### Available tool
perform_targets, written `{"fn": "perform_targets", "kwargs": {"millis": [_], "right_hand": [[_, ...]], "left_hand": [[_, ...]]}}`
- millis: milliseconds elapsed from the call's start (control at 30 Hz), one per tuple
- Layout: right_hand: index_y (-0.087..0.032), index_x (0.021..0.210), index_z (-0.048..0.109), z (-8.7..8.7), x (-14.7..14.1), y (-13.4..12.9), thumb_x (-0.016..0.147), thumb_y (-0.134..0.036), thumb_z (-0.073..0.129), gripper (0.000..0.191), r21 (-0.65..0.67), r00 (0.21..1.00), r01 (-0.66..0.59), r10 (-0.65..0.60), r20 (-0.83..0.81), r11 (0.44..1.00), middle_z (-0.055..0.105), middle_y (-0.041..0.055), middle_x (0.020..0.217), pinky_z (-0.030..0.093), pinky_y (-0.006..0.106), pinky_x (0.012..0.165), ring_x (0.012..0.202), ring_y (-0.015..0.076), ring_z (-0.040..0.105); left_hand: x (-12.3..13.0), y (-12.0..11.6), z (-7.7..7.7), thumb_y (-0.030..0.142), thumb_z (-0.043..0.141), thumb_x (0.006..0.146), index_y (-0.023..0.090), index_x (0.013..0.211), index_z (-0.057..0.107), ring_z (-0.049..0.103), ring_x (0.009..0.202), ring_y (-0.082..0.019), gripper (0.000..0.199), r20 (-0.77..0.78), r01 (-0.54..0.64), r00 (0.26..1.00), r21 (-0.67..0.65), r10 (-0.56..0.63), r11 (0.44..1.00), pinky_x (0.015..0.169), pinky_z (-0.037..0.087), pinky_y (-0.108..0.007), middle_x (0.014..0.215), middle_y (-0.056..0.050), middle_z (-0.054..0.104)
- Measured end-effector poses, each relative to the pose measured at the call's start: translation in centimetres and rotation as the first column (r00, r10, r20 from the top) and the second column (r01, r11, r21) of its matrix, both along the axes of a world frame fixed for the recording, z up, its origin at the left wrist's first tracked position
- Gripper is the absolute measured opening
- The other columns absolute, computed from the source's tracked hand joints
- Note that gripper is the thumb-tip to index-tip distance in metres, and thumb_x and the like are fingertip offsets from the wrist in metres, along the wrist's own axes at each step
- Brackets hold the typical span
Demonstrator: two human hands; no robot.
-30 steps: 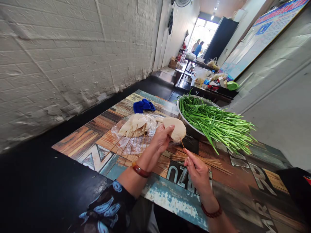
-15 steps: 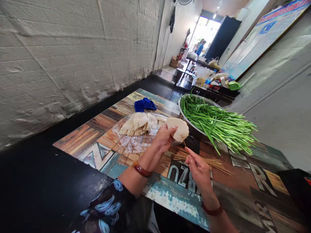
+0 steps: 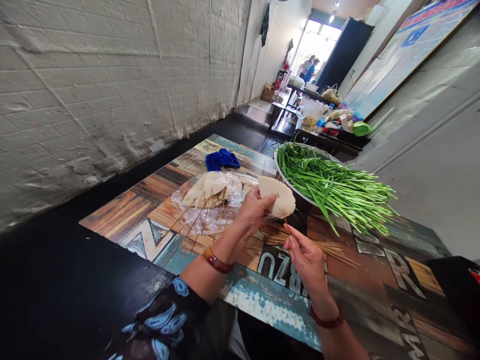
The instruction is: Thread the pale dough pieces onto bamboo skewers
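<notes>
My left hand (image 3: 256, 207) pinches a pale, thin, rounded sheet (image 3: 282, 196), which looks like a slice of bean curd or flatbread. Below its lower right edge, my right hand (image 3: 304, 250) grips a thin wooden skewer (image 3: 286, 223) that enters the sheet; a bit of its tip shows on the face near my left thumb. To the left, similar skewered sheets (image 3: 210, 187) lie piled on a clear plastic bag (image 3: 189, 220), their sticks pointing toward me. Loose skewers (image 3: 337, 254) lie on the table behind my right hand.
A metal bowl (image 3: 276, 162) heaped with long green chives (image 3: 337, 192) stands at the right of the patterned table (image 3: 240, 295). A blue cloth (image 3: 222, 159) lies at the far edge. Behind are a cluttered table with a green ladle-like scoop (image 3: 361, 128) and people near the doorway.
The skewer has gone further into the sheet, and its tip now shows on the face near my left thumb. The sheet has shifted slightly to the right. Both hands keep their grip.
</notes>
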State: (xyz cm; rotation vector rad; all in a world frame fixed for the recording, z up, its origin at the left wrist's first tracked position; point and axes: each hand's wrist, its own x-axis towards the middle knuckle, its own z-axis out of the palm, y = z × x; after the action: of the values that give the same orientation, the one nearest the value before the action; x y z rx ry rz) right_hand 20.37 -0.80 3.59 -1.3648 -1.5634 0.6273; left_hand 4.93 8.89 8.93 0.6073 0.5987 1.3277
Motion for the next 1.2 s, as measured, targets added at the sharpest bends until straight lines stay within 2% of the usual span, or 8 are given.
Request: {"fn": "perform_targets", "kwargs": {"millis": [100, 200, 433, 667, 900, 1200], "right_hand": [[-0.016, 0.126, 0.066, 0.4, 0.0, -0.1, 0.095, -0.036, 0.049, 0.041, -0.067, 0.998, 0.012, -0.016, -0.063, 0.998, 0.063, 0.0024, 0.070, 0.041, 0.022, 0.043, 0.050, 0.0100, 0.049], [-0.016, 0.124, 0.068, 0.7, 0.0, -0.2, 0.093, -0.035, 0.051, 0.040, -0.081, 0.997, 0.017, -0.023, -0.075, 0.997, 0.063, 0.0026, 0.069, 0.039, 0.022, 0.041, 0.050, 0.0102, 0.049], [-0.017, 0.121, 0.070, 1.1, 0.2, -0.2, 0.092, -0.034, 0.053, 0.038, -0.076, 0.999, 0.000, -0.002, -0.035, 0.997, 0.062, 0.0015, 0.065, 0.040, 0.022, 0.044, 0.051, 0.0107, 0.050], [-0.017, 0.123, 0.069, 1.1, 1.1, -0.1, 0.093, -0.034, 0.052, 0.039, -0.081, 0.998, -0.056, 0.055, -0.007, 0.995, 0.060, -0.0003, 0.064, 0.040, 0.022, 0.046, 0.051, 0.0096, 0.048], [-0.016, 0.122, 0.070, 1.1, 2.1, 0.2, 0.093, -0.037, 0.052, 0.040, -0.120, 0.995, -0.096, 0.096, -0.004, 0.988, 0.058, -0.0004, 0.062, 0.038, 0.022, 0.047, 0.051, 0.0094, 0.046], [-0.013, 0.120, 0.071, 2.1, 2.4, 1.0, 0.090, -0.040, 0.055, 0.044, -0.170, 0.992, -0.127, 0.124, -0.025, 0.977, 0.060, 0.0016, 0.060, 0.034, 0.021, 0.042, 0.048, 0.0097, 0.044]], "left_hand": [[-0.2, 0.0, 0.1, 0.031, 0.082, 0.059, 0.013, 0.098, 0.065, 0.066, 0.070, -0.016, 0.046, -0.025, 0.028, 0.999, 0.021, -0.027, 0.999, 0.063, 0.052, -0.025, 0.089, -0.006, 0.073], [-0.4, 0.1, 0.0, 0.035, 0.079, 0.063, 0.013, 0.095, 0.066, 0.067, 0.072, -0.018, 0.041, -0.025, 0.050, 0.998, 0.037, -0.049, 0.998, 0.064, 0.053, -0.026, 0.087, -0.007, 0.073], [-0.4, 0.2, 0.0, 0.037, 0.080, 0.060, 0.013, 0.092, 0.068, 0.068, 0.073, -0.019, 0.042, -0.052, 0.061, 0.997, 0.076, -0.057, 0.995, 0.066, 0.053, -0.028, 0.084, -0.007, 0.074], [-0.4, 0.3, -0.1, 0.036, 0.079, 0.061, 0.013, 0.091, 0.068, 0.065, 0.066, -0.016, 0.039, -0.118, 0.044, 0.992, 0.079, -0.034, 0.996, 0.059, 0.049, -0.025, 0.081, -0.005, 0.073], [-0.4, 0.4, -0.3, 0.036, 0.079, 0.060, 0.013, 0.093, 0.067, 0.066, 0.071, -0.018, 0.042, -0.159, 0.059, 0.986, 0.069, -0.048, 0.996, 0.065, 0.051, -0.027, 0.083, -0.006, 0.073], [-0.3, 0.6, -0.6, 0.030, 0.075, 0.063, 0.013, 0.087, 0.066, 0.064, 0.067, -0.015, 0.030, -0.245, 0.012, 0.970, 0.115, 0.016, 0.993, 0.066, 0.051, -0.026, 0.078, -0.004, 0.071]]}}
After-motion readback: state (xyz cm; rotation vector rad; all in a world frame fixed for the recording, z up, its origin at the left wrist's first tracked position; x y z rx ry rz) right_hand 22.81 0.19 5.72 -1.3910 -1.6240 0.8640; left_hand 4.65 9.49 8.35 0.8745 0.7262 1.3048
